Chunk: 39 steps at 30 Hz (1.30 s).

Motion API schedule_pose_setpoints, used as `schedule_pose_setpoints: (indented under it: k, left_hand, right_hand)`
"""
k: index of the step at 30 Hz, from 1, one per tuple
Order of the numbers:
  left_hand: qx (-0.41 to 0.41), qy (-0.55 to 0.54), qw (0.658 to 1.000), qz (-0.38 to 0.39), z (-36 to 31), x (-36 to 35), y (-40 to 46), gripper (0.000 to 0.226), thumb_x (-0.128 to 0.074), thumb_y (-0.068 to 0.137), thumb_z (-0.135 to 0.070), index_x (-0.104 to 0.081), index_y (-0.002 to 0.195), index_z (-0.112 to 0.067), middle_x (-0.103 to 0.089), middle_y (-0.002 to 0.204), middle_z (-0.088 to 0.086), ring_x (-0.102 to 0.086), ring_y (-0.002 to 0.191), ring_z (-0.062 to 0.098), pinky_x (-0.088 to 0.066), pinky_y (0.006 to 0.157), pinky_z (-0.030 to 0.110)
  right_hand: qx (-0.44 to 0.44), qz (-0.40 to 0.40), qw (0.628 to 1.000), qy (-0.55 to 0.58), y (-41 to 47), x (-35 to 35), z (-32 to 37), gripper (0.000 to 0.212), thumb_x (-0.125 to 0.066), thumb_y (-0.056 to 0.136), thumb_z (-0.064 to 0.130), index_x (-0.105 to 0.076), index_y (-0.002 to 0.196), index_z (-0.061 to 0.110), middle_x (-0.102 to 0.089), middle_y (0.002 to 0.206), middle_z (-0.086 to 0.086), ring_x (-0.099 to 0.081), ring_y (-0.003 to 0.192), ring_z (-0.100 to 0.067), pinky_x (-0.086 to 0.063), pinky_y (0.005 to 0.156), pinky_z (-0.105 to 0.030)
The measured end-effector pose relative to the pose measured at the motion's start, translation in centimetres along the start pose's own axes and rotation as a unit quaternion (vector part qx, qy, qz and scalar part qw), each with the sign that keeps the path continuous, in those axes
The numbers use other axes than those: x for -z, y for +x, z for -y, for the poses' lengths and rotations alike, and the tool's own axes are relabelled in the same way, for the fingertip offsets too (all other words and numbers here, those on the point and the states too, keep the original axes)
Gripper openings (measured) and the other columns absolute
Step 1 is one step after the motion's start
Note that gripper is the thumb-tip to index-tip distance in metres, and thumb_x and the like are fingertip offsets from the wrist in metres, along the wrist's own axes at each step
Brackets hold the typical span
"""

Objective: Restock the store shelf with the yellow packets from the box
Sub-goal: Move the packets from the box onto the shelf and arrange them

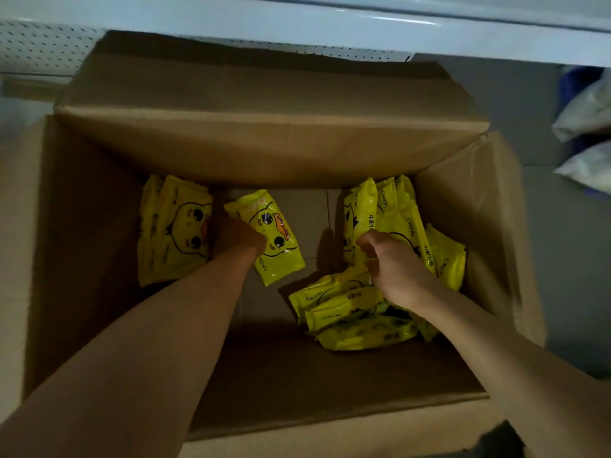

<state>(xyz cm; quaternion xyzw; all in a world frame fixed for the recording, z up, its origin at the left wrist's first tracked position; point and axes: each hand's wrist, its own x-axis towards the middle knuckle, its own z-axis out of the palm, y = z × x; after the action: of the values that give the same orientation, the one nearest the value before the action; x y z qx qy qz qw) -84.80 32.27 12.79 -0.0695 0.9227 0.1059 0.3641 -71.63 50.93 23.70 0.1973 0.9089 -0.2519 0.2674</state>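
An open cardboard box (99, 246) stands on the floor below me, with both my arms reaching into it. My left hand (236, 238) grips the edge of a yellow packet (276, 238) with a duck face, tilted near the box's middle. My right hand (388, 262) has its fingers curled on a yellow packet (408, 226) in the upright row at the right wall. More yellow packets (175, 229) lean at the left wall, and several lie in a loose pile (350, 312) under my right wrist.
The white store shelf (330, 31) with a perforated back panel runs along the top, just beyond the box's far flap (264, 90). White bags (588, 110) lie on the grey floor at the right. Bare cardboard shows at the box's bottom centre.
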Motion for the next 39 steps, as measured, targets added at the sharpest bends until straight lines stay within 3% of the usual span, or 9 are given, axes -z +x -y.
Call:
schedule_pose_setpoints:
  k: [4, 13, 18, 22, 26, 30, 33, 37, 39]
  left_hand:
    - [-0.015, -0.066, 0.997, 0.020, -0.4, 0.6, 0.0, 0.049, -0.063, 0.087, -0.031, -0.054, 0.125, -0.003, -0.053, 0.133, 0.016, -0.049, 0.124, 0.032, -0.042, 0.095, 0.035]
    - [-0.101, -0.191, 0.974, -0.067, 1.8, 4.2, -3.2, 0.017, -0.055, 0.091, -0.019, -0.053, 0.100, -0.005, -0.060, 0.102, 0.016, -0.056, 0.098, 0.030, -0.038, 0.077, 0.033]
    - [-0.126, -0.190, 0.972, -0.065, 3.8, 4.3, -4.3, 0.008, -0.055, 0.091, -0.015, -0.050, 0.087, -0.011, -0.054, 0.084, 0.010, -0.050, 0.080, 0.022, -0.033, 0.068, 0.030]
    - [-0.117, -0.199, 0.972, -0.053, 4.6, 4.8, -4.8, 0.008, -0.050, 0.094, -0.015, -0.053, 0.094, -0.007, -0.057, 0.092, 0.012, -0.054, 0.085, 0.025, -0.038, 0.070, 0.033]
    - [-0.111, -0.193, 0.973, -0.054, 4.5, 6.4, -6.2, 0.012, -0.043, 0.098, -0.015, -0.052, 0.102, -0.008, -0.054, 0.092, 0.010, -0.049, 0.074, 0.018, -0.034, 0.057, 0.028]
    - [-0.094, -0.147, 0.982, -0.077, 4.1, 9.3, -8.3, 0.024, -0.042, 0.098, -0.019, -0.052, 0.116, -0.007, -0.058, 0.108, 0.020, -0.058, 0.088, 0.032, -0.043, 0.070, 0.033]
    - [-0.091, -0.138, 0.981, -0.105, 3.7, 12.3, -10.5, 0.027, -0.045, 0.097, -0.020, -0.054, 0.121, -0.010, -0.055, 0.123, 0.022, -0.054, 0.108, 0.040, -0.044, 0.085, 0.040]
    - [-0.101, -0.168, 0.971, -0.138, 3.5, 16.6, -14.1, 0.025, -0.052, 0.093, -0.022, -0.058, 0.116, -0.012, -0.060, 0.113, 0.017, -0.055, 0.105, 0.035, -0.041, 0.080, 0.034]
    - [-0.123, -0.187, 0.961, -0.162, 3.1, 18.8, -16.1, 0.020, -0.056, 0.091, -0.020, -0.063, 0.107, -0.010, -0.064, 0.104, 0.017, -0.058, 0.095, 0.032, -0.038, 0.073, 0.030]
  right_hand:
    - [0.028, 0.010, 0.999, -0.015, -0.1, -0.9, -0.4, 0.044, -0.053, 0.087, -0.008, -0.053, 0.127, 0.011, -0.057, 0.127, -0.008, -0.056, 0.115, -0.022, -0.048, 0.093, -0.029]
    - [0.214, 0.012, 0.904, -0.370, 1.6, -2.3, 0.8, 0.039, -0.052, 0.087, 0.011, -0.055, 0.124, 0.023, -0.059, 0.124, 0.001, -0.034, 0.126, -0.023, -0.028, 0.100, -0.037]
    - [0.202, 0.083, 0.867, -0.447, 3.4, -3.3, 0.4, 0.022, -0.046, 0.093, 0.027, -0.061, 0.108, 0.022, -0.065, 0.107, 0.002, -0.041, 0.122, -0.020, -0.023, 0.103, -0.040]
    - [0.191, 0.077, 0.913, -0.351, 3.7, -3.4, -0.1, 0.024, -0.047, 0.094, 0.025, -0.063, 0.111, 0.029, -0.066, 0.107, 0.002, -0.049, 0.114, -0.018, -0.021, 0.104, -0.039]
    - [0.124, 0.027, 0.987, -0.095, 2.7, -1.6, 0.9, 0.017, -0.053, 0.093, 0.022, -0.067, 0.101, 0.019, -0.067, 0.101, -0.003, -0.048, 0.109, -0.024, -0.024, 0.104, -0.034]
    - [0.112, 0.038, 0.992, 0.047, 1.1, 1.2, 2.7, 0.019, -0.051, 0.096, 0.019, -0.063, 0.109, 0.012, -0.052, 0.095, 0.006, -0.049, 0.088, -0.010, -0.033, 0.083, -0.020]
    - [0.123, 0.016, 0.988, 0.094, -0.5, 4.6, 4.2, 0.013, -0.048, 0.097, 0.022, -0.058, 0.093, 0.028, -0.043, 0.087, 0.021, -0.044, 0.083, 0.002, -0.027, 0.080, -0.019]
    - [0.134, -0.027, 0.985, 0.109, -3.8, 10.2, 6.2, 0.026, -0.042, 0.099, 0.021, -0.058, 0.116, 0.009, -0.060, 0.115, 0.002, -0.053, 0.111, -0.018, -0.032, 0.089, -0.025]
    - [0.173, -0.058, 0.978, 0.100, -5.5, 13.0, 7.1, 0.019, -0.041, 0.099, 0.021, -0.058, 0.089, 0.022, -0.060, 0.091, 0.003, -0.055, 0.084, -0.008, -0.035, 0.078, -0.028]
